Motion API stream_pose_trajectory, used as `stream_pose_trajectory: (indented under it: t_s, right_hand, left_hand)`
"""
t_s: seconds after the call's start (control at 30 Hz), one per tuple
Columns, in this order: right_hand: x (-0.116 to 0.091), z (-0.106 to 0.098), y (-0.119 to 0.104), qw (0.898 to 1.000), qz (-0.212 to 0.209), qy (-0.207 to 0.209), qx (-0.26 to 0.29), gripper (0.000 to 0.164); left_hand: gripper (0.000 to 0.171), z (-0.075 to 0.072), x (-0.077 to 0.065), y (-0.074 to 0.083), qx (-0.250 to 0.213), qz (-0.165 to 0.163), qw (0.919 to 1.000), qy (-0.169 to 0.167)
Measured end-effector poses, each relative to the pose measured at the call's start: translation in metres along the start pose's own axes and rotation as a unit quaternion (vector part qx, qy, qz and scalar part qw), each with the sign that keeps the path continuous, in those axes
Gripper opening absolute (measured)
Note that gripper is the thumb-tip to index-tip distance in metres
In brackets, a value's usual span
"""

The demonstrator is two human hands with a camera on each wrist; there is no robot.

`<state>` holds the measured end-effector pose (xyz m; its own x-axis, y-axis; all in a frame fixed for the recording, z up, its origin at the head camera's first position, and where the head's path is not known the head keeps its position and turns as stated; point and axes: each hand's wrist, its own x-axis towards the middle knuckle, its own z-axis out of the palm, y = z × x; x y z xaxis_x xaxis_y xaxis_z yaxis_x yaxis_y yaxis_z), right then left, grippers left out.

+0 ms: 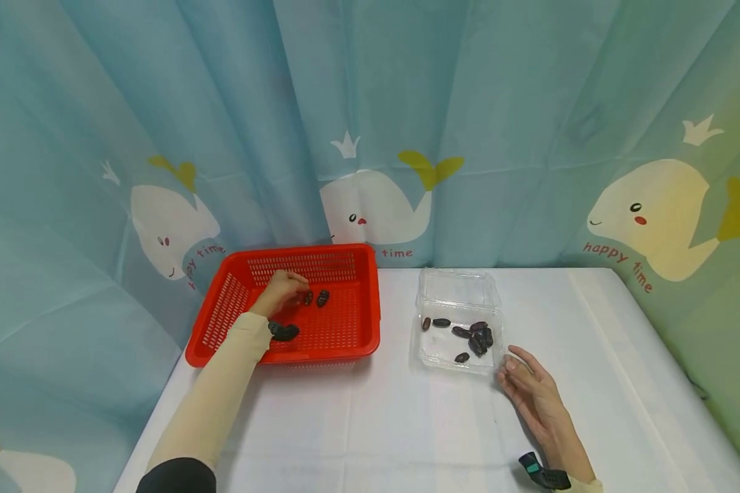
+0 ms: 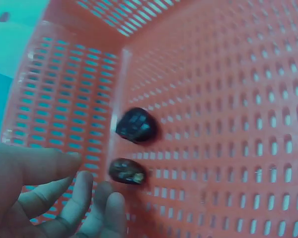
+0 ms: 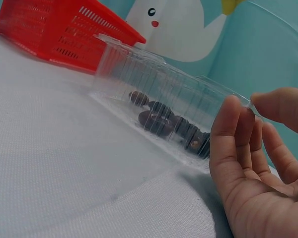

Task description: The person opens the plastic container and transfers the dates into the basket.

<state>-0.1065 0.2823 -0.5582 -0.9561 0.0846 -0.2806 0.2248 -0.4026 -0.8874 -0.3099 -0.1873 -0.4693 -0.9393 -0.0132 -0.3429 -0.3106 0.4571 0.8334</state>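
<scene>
My left hand [image 1: 281, 291] is inside the red basket [image 1: 375, 308], its fingers [image 2: 82, 193] loosely bent and nothing visible between them. Close by those fingertips, a brown date [image 2: 127, 171] lies on the basket floor, and a darker date [image 2: 137, 125] lies a little beyond it. At the near right corner of a clear plastic box [image 1: 434, 356], my right hand [image 1: 533, 394] pinches the rim between thumb and fingers. Inside the box lie several dark dates [image 1: 477, 340], most of them bunched toward the right side. Its hinged lid [image 1: 459, 287] stands open at the back.
A white cloth [image 1: 358, 438] covers the table, which carries the basket at left and the box right of the middle. Behind and along both sides hangs a blue-green curtain [image 1: 499, 103] printed with whales. Each wrist wears a dark strap [image 1: 544, 472].
</scene>
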Motion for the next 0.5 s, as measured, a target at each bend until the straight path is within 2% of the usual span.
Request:
stream_pose_trajectory:
  t_s: [0.07, 0.17, 0.5]
  right_hand:
    - [0.000, 0.000, 0.000, 1.000, 0.001, -0.002, 0.002, 0.031]
    - [0.000, -0.001, 0.001, 1.000, -0.001, -0.005, 0.004, 0.031]
    - [0.000, -0.002, 0.001, 1.000, -0.008, -0.016, 0.006, 0.031]
  left_hand:
    - [0.034, -0.003, -0.003, 0.004, -0.020, -0.012, 0.9997, 0.000]
    - [0.035, -0.007, -0.007, 0.010, -0.021, -0.015, 0.9997, -0.005]
    - [0.040, -0.005, -0.017, 0.025, -0.027, 0.025, 0.9987, -0.034]
